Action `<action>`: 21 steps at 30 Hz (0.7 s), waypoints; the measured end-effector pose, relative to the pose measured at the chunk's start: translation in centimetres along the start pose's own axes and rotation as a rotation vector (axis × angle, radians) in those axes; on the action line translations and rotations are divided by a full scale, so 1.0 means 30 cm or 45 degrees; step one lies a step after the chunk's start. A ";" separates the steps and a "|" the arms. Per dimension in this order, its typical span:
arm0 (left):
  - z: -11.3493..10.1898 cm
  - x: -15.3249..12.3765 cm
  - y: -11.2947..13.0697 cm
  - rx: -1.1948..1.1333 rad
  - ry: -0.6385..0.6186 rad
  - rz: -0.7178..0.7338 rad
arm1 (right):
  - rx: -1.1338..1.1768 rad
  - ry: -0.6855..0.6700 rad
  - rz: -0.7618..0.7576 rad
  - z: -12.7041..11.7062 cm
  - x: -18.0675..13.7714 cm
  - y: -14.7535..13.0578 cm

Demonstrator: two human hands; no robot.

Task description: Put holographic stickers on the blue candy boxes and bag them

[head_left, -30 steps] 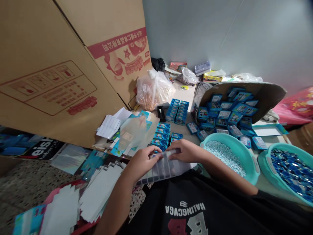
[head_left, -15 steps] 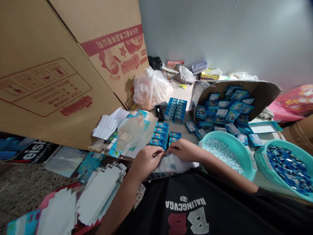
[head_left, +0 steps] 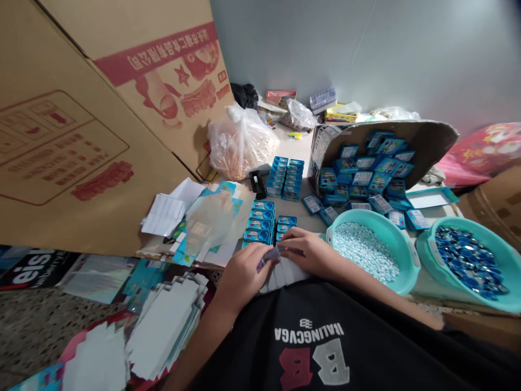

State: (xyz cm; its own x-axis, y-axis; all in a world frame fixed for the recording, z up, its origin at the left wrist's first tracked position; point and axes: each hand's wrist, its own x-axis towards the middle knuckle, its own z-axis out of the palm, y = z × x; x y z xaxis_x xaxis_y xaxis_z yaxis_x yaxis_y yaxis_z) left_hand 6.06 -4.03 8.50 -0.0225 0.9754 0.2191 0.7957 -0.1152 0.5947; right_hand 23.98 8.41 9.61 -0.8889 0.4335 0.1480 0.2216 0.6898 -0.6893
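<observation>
My left hand (head_left: 243, 274) and my right hand (head_left: 308, 251) meet at the table's near edge, both closed on a strip of small clear packets (head_left: 280, 270) that lies across my lap. The fingertips pinch its top edge. Just beyond the hands stands a row of small blue packs (head_left: 260, 225). To the right of my right hand sits a teal basin of pale tablets (head_left: 370, 250).
A second teal basin with dark blue pieces (head_left: 468, 260) stands far right. A tipped carton spilling blue packs (head_left: 366, 174) lies behind. Big cardboard boxes (head_left: 101, 108) rise on the left, a plastic bag (head_left: 240, 144) behind. White paper stacks (head_left: 163, 320) lie on the floor.
The view has swung a little to the right and down. My hands have drawn closer together on the clear strip, which now sits more folded under them.
</observation>
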 end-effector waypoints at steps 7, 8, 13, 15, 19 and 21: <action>0.007 0.020 -0.010 0.000 0.021 0.092 | -0.079 0.070 -0.056 0.011 -0.012 0.007; 0.009 0.022 -0.010 0.004 0.023 0.105 | -0.075 0.063 -0.053 0.011 -0.012 0.009; 0.003 0.029 -0.009 -0.015 0.027 0.076 | -0.051 0.057 -0.002 -0.002 -0.012 0.006; -0.007 0.031 -0.011 -0.043 -0.001 0.041 | -0.081 0.015 0.020 -0.019 -0.012 -0.009; -0.027 0.031 -0.017 -0.150 -0.061 -0.106 | -0.061 -0.166 0.049 -0.080 -0.008 -0.065; -0.035 0.031 -0.020 -0.172 -0.052 -0.207 | 0.038 -0.241 0.044 -0.127 -0.008 -0.094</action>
State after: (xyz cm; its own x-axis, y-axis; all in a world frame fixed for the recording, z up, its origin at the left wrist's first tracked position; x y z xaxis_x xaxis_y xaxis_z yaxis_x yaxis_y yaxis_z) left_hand 4.93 -3.26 9.15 -0.1172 0.9897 0.0819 0.6952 0.0229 0.7184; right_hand 25.11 8.58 14.22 -0.9411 0.3379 -0.0104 0.2440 0.6576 -0.7127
